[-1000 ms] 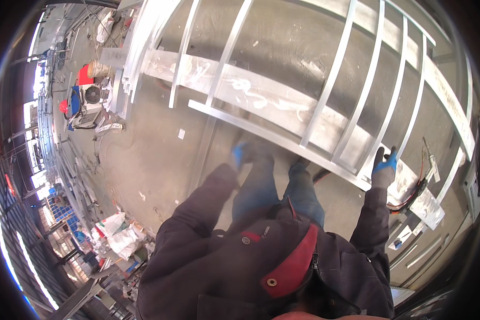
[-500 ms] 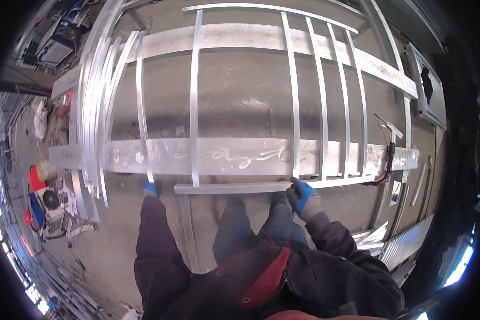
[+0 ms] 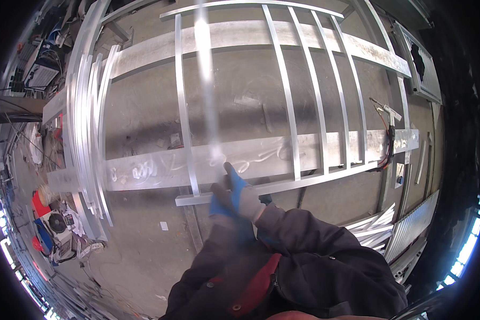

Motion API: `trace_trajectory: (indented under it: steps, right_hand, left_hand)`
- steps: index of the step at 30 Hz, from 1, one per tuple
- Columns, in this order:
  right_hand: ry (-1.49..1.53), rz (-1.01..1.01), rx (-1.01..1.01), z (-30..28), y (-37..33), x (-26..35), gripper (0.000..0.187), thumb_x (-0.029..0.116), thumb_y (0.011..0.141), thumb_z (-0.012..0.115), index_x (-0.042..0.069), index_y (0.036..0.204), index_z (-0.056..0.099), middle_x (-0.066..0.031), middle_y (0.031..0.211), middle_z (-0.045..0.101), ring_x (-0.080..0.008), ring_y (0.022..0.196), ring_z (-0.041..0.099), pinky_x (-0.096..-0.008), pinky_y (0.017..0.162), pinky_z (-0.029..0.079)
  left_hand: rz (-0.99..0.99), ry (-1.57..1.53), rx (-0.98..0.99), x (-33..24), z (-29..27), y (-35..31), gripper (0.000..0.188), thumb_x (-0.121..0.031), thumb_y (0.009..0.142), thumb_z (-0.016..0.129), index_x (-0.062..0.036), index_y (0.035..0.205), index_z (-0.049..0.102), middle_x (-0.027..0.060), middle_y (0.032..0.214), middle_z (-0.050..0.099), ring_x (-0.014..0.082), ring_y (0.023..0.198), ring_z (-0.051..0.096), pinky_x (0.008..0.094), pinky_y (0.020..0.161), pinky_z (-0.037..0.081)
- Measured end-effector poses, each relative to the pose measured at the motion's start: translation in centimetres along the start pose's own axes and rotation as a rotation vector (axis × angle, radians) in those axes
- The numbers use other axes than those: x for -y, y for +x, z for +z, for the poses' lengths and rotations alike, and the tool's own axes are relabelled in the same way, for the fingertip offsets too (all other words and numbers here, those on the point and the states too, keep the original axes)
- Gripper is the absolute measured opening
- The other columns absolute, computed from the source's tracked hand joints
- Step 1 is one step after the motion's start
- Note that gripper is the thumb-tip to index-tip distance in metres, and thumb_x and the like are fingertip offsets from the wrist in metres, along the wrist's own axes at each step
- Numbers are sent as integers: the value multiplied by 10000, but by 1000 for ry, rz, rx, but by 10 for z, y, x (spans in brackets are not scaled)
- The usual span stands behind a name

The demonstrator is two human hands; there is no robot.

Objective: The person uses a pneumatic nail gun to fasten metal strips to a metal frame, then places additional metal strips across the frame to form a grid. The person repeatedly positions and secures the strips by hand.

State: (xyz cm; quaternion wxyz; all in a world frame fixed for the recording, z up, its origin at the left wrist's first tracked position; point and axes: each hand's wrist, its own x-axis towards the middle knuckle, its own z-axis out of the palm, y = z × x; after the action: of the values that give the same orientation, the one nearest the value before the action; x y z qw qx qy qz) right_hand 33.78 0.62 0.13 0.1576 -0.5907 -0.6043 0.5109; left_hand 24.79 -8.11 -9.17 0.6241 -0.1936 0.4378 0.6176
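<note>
- The silver bar (image 3: 204,58) is blurred; it leaves the view at the upper edge, and its lower end fades near the right hand (image 3: 240,188), above the wide beam (image 3: 160,169)
- The left hand (image 3: 221,206) and right hand, both in blue and grey gloves, overlap in the view; I cannot tell whether the fingers of either hand are closed on the bar
- The hands hide one part of the near rail (image 3: 304,184)
- At the left, a white box-like machine (image 3: 57,223) shows a round dark opening; its inside cannot be made out
</note>
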Motion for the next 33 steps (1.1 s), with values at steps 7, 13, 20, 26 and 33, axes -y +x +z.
trace_trajectory:
  steps: [7, 13, 20, 26, 33]
  right_hand:
    - [-170, 206, -87, -37, 32, -66, 695, 440, 973, 635, 87, 1532, 420, -275, 1129, 719, -471, 1057, 685, -535, 924, 532]
    - [-164, 239, -141, -54, 54, -96, 670, 392, 992, 602, 71, 1550, 415, -272, 1203, 700, -456, 1112, 673, -515, 973, 519]
    - [-212, 266, -120, -61, 77, -125, 676, 388, 989, 582, 87, 1565, 397, -259, 1265, 686, -452, 1143, 668, -506, 985, 521]
    - [-271, 272, -121, -58, 84, -134, 690, 409, 974, 584, 94, 1561, 403, -264, 1249, 693, -457, 1146, 666, -513, 975, 531]
    - [20, 223, -66, -69, 87, -158, 605, 423, 969, 616, 75, 1455, 521, -227, 1100, 716, -363, 1011, 708, -452, 883, 546]
  left_hand:
    - [86, 1046, 305, 90, 40, 36, 364, -278, 1146, 373, -48, 1402, 492, 122, 1243, 637, 260, 1175, 616, 354, 1006, 501]
    - [-241, 87, 285, 111, 62, 45, 421, -256, 1072, 496, -19, 1420, 495, 189, 1242, 650, 335, 1179, 631, 396, 991, 511]
    - [611, 1513, 191, 105, 28, -13, 514, -210, 952, 731, 24, 1381, 571, 244, 1215, 668, 366, 1116, 675, 431, 934, 553]
    - [547, 1481, 250, 95, 13, -34, 361, -136, 988, 679, 30, 1305, 627, 193, 1189, 674, 317, 1075, 680, 392, 914, 562]
    - [336, 1447, 242, 87, 2, -33, 304, -109, 999, 667, 35, 1265, 646, 180, 1236, 644, 295, 1154, 653, 387, 959, 553]
